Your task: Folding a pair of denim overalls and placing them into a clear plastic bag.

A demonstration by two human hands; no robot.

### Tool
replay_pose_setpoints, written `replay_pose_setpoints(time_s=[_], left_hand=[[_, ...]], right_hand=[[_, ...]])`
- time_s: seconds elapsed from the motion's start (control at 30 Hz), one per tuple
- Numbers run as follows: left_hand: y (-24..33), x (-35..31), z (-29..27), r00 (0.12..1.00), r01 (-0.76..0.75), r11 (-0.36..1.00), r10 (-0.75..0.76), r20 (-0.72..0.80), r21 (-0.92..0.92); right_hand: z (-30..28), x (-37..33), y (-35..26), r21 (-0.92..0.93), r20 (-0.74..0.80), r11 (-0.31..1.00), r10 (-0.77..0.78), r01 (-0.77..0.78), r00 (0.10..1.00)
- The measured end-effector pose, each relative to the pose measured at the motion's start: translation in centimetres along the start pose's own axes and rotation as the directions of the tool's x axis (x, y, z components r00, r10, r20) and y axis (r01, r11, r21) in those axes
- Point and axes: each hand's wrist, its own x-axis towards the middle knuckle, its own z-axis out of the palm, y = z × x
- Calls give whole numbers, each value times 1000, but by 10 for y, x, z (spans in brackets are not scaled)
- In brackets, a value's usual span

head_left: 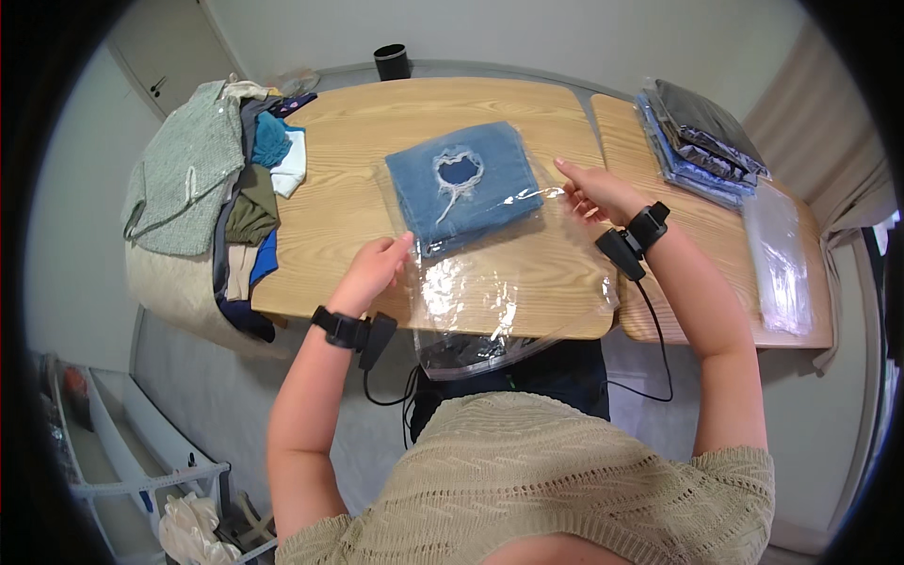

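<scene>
Folded blue jeans point(499, 169) with a frayed, ripped hole lie in the middle of the wooden table, in the far part of a clear plastic bag point(471, 297). The near part of the bag, with its banded mouth, hangs past the table's front edge towards my lap. My left hand point(375, 270) is closed on the bag's left edge, close to the near left corner of the jeans. On the other side, my right hand point(603, 195) has its fingers curled at the bag's right edge, with the thumb stretched out. Glare on the plastic hides some of its outline.
Loose clothes, among them a pale green knit jacket point(193, 169), are heaped at the left. On the right-hand table are a stack of bagged folded garments point(702, 141) and a pile of clear bags point(780, 259). Cables run from both wrist bands. A black bin point(392, 63) stands behind.
</scene>
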Motion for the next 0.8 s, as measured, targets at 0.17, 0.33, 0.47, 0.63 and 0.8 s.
replay_pose_setpoints(time_s=[0.17,0.33,0.47,0.63,0.8], left_hand=[[-13,14,7,999,12,999,-14,36,49],[-21,19,6,996,-4,993,15,-93,116],[-28,22,1,1000,-14,999,13,20,48],[-40,16,0,999,-44,999,43,-24,-26],[-49,-14,-6,976,-109,991,93,-196,-74]], right_hand=[[1,16,16,69,83,995,72,-78,994],[-7,32,45,198,226,978,16,-62,974],[-9,32,60,278,249,960,-41,-31,968],[-8,13,76,253,204,967,-93,39,975],[-2,-9,98,93,107,987,-137,128,985]])
